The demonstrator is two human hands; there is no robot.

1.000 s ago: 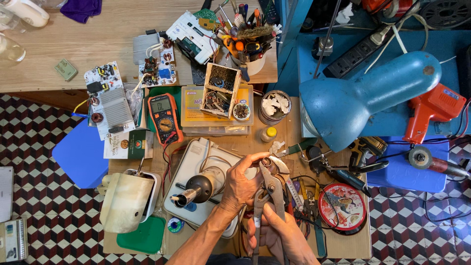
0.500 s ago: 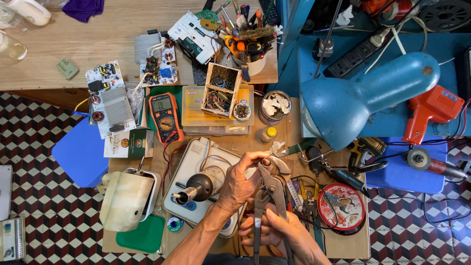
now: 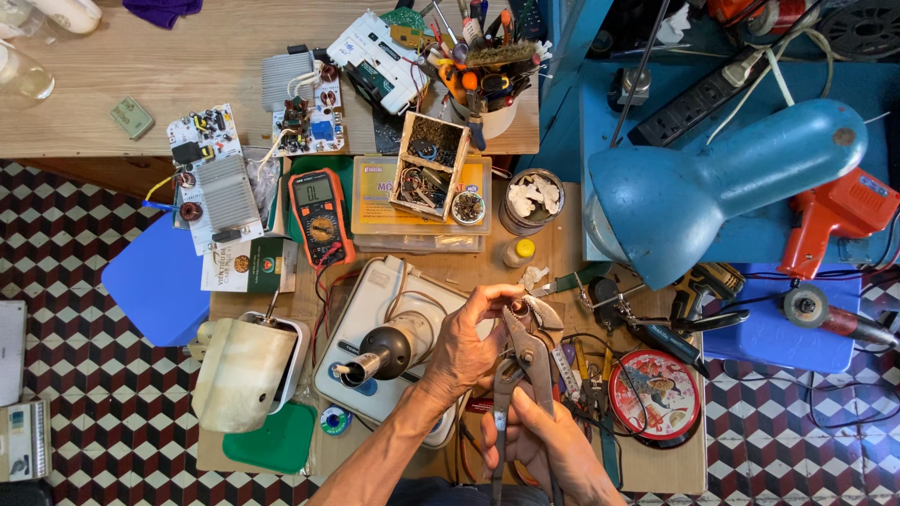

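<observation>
Checkered floor [image 3: 56,244] at left, cluttered bench [image 3: 487,272] in the middle, blue lamp [image 3: 694,197] at right. Left hand [image 3: 464,342] over a white appliance [image 3: 375,347], fingertips pinched at the jaws of the pliers [image 3: 525,351]. Right hand [image 3: 544,445] clenched round their handles, low at centre.

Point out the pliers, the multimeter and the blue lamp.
pliers [image 3: 527,349], head view, on the pivot below the jaws.
multimeter [image 3: 322,217], head view, on its dial.
blue lamp [image 3: 675,201], head view, on the shade.
</observation>
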